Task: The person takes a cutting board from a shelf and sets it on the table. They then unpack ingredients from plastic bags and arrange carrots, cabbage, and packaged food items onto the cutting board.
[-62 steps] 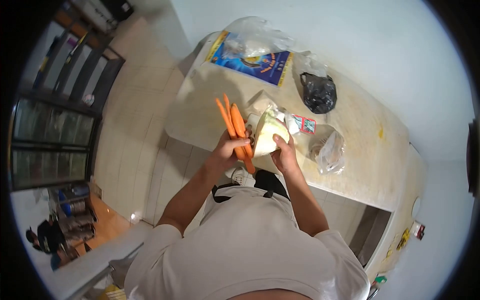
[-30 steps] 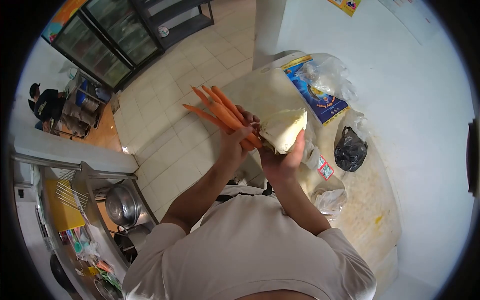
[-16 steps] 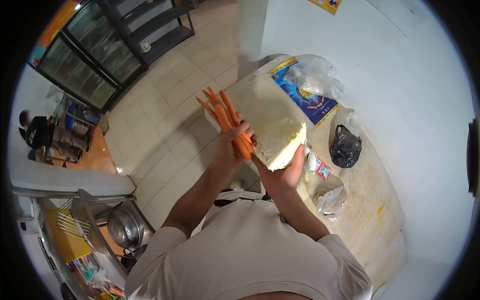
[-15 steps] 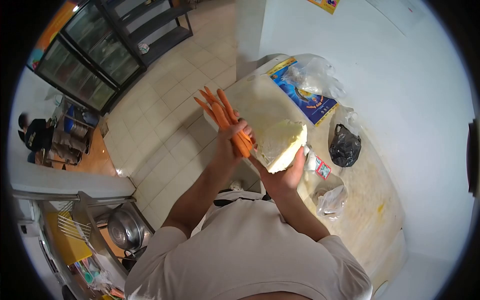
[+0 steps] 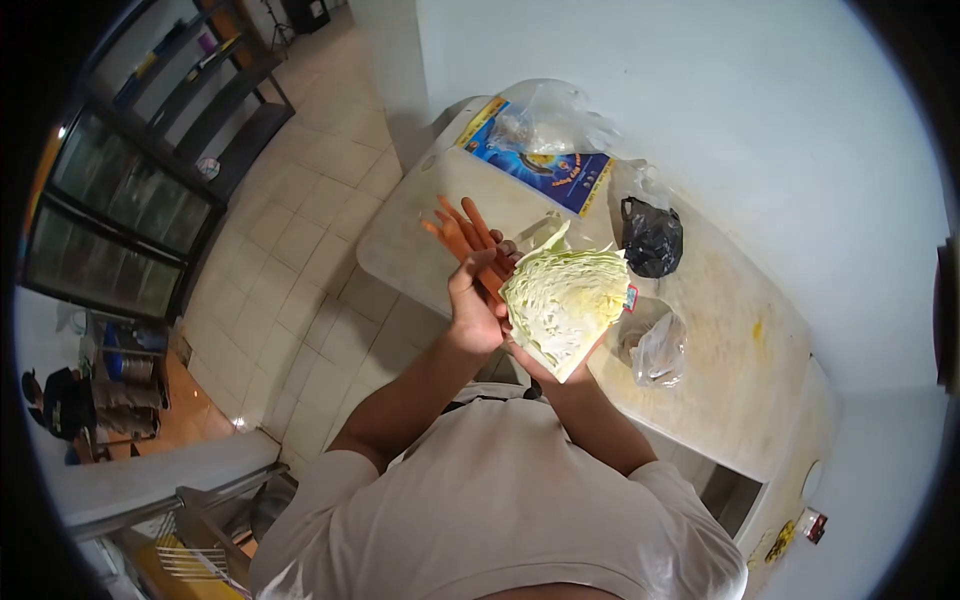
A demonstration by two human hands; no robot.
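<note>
Several orange carrots (image 5: 459,232) lie bunched in my left hand (image 5: 474,305), whose fingers wrap round their lower ends. A cut piece of cabbage (image 5: 565,300), pale green with its layered face turned up toward me, rests in my right hand (image 5: 552,378). The cabbage covers most of that hand's fingers. Both hands are close together in front of my chest, and the carrots' lower ends touch or nearly touch the cabbage's left edge.
A worn table (image 5: 735,390) stands ahead and to the right. On it are a blue printed sheet (image 5: 545,175), a clear plastic bag (image 5: 560,120), a black bag (image 5: 652,238) and another clear bag (image 5: 658,350). Display fridges (image 5: 115,220) and a person (image 5: 65,400) are at the left.
The cabbage has turned so its cut face shows upward. The carrots have come lower and closer beside it. My view has swung, so the table shows further left.
</note>
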